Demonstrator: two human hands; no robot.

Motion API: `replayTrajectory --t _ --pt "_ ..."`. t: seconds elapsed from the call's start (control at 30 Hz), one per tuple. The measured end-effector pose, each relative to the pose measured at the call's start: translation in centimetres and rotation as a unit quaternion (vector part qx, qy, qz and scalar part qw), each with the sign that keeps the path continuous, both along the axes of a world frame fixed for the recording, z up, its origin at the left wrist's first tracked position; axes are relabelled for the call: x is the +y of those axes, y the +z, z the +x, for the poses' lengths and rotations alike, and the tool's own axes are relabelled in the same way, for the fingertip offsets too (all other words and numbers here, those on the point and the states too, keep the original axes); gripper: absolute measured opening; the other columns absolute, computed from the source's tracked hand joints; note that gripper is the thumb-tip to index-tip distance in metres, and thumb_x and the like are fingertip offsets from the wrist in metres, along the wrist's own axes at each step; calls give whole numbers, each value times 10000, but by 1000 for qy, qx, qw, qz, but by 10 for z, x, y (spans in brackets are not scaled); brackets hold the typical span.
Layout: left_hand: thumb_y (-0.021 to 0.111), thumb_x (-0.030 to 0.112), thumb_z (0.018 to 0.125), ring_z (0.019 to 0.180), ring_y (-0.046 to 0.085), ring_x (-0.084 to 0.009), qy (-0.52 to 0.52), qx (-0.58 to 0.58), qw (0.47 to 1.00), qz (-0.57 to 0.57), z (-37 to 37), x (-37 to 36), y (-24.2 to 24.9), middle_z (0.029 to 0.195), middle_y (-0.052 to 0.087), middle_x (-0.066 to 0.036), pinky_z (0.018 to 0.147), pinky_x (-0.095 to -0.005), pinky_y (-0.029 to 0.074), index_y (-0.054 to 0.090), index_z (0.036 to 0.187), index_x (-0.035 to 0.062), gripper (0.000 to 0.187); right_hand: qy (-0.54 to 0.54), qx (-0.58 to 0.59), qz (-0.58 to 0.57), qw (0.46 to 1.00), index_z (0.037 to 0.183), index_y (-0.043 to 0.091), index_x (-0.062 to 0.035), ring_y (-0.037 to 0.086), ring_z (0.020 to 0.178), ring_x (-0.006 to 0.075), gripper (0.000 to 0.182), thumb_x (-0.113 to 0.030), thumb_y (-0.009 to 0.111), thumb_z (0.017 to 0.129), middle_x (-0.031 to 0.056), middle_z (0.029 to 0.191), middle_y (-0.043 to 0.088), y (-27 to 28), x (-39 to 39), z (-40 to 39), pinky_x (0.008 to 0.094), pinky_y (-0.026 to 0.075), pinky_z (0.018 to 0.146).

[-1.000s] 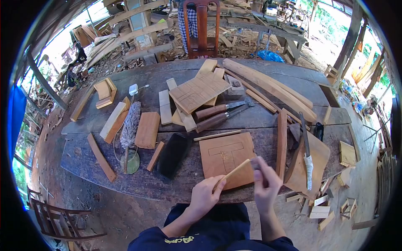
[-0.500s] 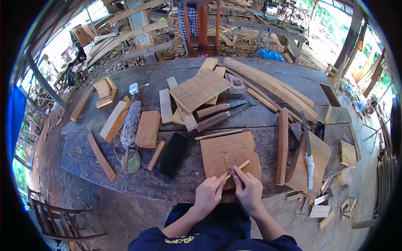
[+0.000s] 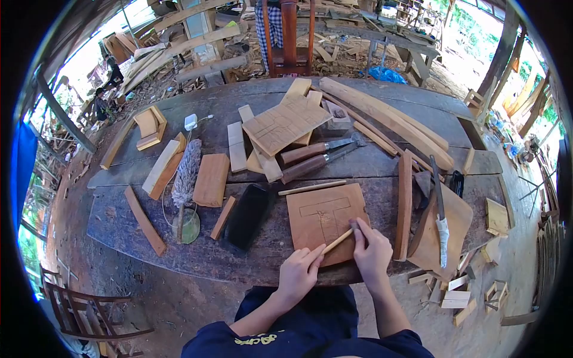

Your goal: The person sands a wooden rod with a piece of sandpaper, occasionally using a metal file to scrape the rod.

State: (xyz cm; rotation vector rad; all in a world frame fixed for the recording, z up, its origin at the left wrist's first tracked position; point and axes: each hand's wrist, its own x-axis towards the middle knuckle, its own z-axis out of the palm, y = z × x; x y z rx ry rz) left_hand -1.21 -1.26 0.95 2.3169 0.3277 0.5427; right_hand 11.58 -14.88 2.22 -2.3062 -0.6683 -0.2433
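Note:
A thin, pale wooden stick [image 3: 338, 241] slants over a square wooden board [image 3: 303, 227] that bears a pencilled T-shaped outline. My left hand [image 3: 299, 273] pinches the stick's near end at the board's front edge. At the far end of the stick, my right hand [image 3: 373, 249] is closed with thumb and fingertips on a small, dark brownish piece [image 3: 354, 223], possibly folded sandpaper; most of it is hidden by the fingers. Along the board's back edge lies a second thin stick [image 3: 312, 187].
Left of the board lie a black phone-like slab [image 3: 248, 218], a wooden block [image 3: 211, 180] and a grey brush [image 3: 187, 173]. Behind it are two wood-handled chisels [image 3: 305, 169] and a carved panel [image 3: 286, 124]. Wooden pieces [image 3: 403, 206] flank the right side. A person [image 3: 268, 33] stands beyond the table.
My right hand has slid right and away along the stick, from its middle to its far end, with the small dark piece. My left hand keeps its hold.

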Motion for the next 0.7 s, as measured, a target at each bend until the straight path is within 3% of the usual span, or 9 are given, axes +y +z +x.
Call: replayTrajectory --t 0.07,0.23,0.3,0.37,0.53,0.7 --pt "660 125 918 730 591 -301 5 -7 1000 -8 1 0 0 762 578 -131 682 -403 489 699 1195 50 289 -28 -11 -9 1000 1179 713 -176 672 693 343 260 -208 667 925 139 759 655 3 3 -4 455 520 609" --pt "680 134 904 736 594 -301 7 -6 1000 -5 2 0 -3 774 587 -129 691 -400 492 703 1181 50 290 94 30 -15 995 1181 714 -172 668 671 345 264 -216 673 924 139 752 645 8 -1 -31 441 529 603" --pt "687 134 898 739 597 -301 5 0 1000 -9 -1 0 -1 778 590 -129 692 -398 493 704 1178 51 292 81 -3 -31 996 1202 701 -173 664 654 348 267 -214 647 944 134 761 645 10 -6 -12 441 529 591" --pt "708 131 881 748 608 -303 9 -8 999 -31 -1 0 2 791 601 -128 699 -393 498 710 1160 54 289 -51 -29 -73 996 1220 688 -179 664 650 356 266 -214 611 968 134 790 654 3 -6 2 449 530 584" --pt "742 124 846 756 623 -307 24 -12 998 -51 -4 5 1 805 618 -130 706 -383 505 720 1137 57 300 -41 -25 -72 996 1258 677 -103 682 723 359 314 -134 607 953 160 872 673 2 -8 -17 440 542 637" --pt "731 120 852 806 634 -314 16 14 999 -50 -4 4 7 855 641 -140 737 -393 511 709 1113 34 276 -41 -2 -81 996 1269 672 -110 682 714 352 326 -124 611 949 150 876 663 5 -11 -22 436 541 623"
